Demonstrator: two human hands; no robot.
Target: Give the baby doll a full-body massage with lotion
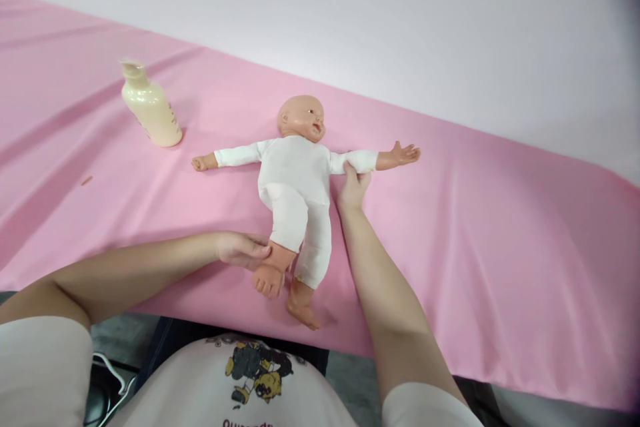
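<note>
A baby doll [295,170] with a white cloth body lies on its back in the middle of the head view. Its arms are stretched out to both sides and its head is turned to the right. My left hand [243,250] is closed around the doll's lower leg just above the foot, thumb on top and the other fingers mostly hidden beneath. My right hand [354,188] grips the doll's sleeved arm on the right side, with the thumb in front and fingertips tucked behind. The doll's other foot rests near the front edge.
A pink cloth [500,247] with creases covers the table. A cream pump bottle [153,110] stands at the back left, beyond the doll's hand. A small brownish stick-like piece [87,180] lies at the left. Behind the table rises a white wall [400,27].
</note>
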